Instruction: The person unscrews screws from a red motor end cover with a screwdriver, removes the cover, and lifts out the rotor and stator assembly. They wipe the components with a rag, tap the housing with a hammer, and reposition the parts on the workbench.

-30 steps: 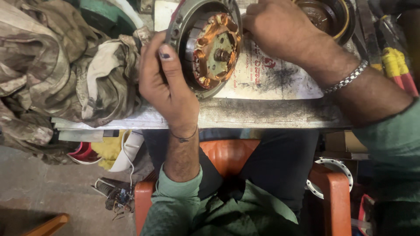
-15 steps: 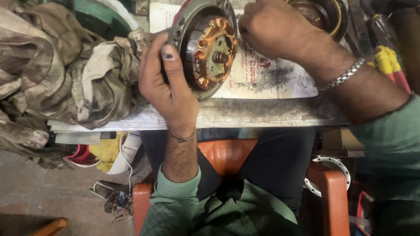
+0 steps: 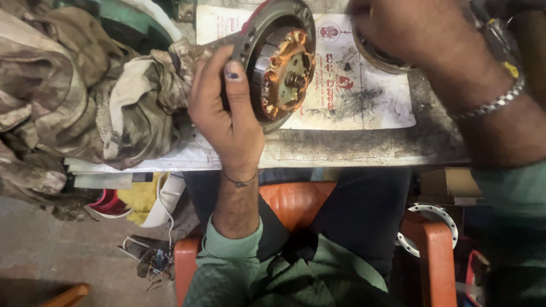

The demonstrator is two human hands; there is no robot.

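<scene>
Since half a second ago the right hand has left the motor's rim and gone right, over the second round metal part at the far edge of the desk. Left hand unchanged in grip.

Left hand: clenched around the near rim of the round motor housing, thumb up the side, dark-painted thumbnail showing. Housing held tilted, open face turned right, lower edge on or just above the paper. Inside it, copper-coloured windings around a centre shaft.

Right hand: laid on top of the second round part, fingers curled over it; cannot tell whether it grips or only rests (the part is mostly covered). Metal bracelet on that wrist.

Under both parts: stained printed paper sheet, flat on the desk.

Left of the motor: heap of dirty rags, touching the desk edge and the housing's back.

Below the desk: orange chair, the person's dark trousers and green sleeves. A white flat ring beside the right chair arm. Tangle of wires on the floor, lower left.
</scene>
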